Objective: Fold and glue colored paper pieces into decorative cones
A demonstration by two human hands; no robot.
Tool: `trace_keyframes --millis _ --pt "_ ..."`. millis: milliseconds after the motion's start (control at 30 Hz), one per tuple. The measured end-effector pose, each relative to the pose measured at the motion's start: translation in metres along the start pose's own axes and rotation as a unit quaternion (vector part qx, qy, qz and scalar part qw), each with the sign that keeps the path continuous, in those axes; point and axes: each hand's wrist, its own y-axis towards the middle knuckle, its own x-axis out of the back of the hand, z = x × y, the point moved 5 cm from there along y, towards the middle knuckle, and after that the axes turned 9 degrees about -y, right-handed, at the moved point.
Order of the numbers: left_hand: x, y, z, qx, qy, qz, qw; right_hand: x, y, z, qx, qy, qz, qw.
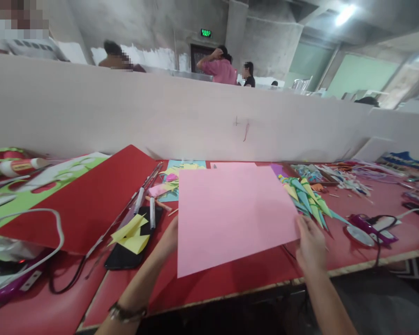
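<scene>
Head view: a rectangular pink paper sheet (230,214), long axis roughly along the red tabletop's (212,284) front edge, lies between right hand (310,242), pinched on its side, and left hand (171,235), closure hidden.

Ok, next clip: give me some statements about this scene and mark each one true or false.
1. The right hand grips the pink sheet at its right edge. True.
2. The bracelet is on the right wrist. False: it is on the left wrist.
3. Yellow paper pieces lie partly over the black smartphone. True.
4. The exit sign glows red. False: it glows green.
5. The left hand shows all its fingers. False: the pink sheet hides them.
</scene>
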Motion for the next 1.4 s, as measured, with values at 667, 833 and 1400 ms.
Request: trace_keyframes --millis 667,833,1400 --pt "0.026 -0.083 0.048 -0.134 0.480 -0.008 0.867 0.012 -0.061 -0.032 0.202 -0.358 0.165 0.897" --pt "0.024 -0.084 0.044 -0.155 0.520 -0.025 0.840 0.011 -0.058 -0.032 0.251 -0.369 0.131 0.885" --pt "0.023 -0.096 0.042 -0.287 0.527 -0.062 0.798 -0.001 -0.072 -0.036 0.341 -0.543 0.026 0.767"
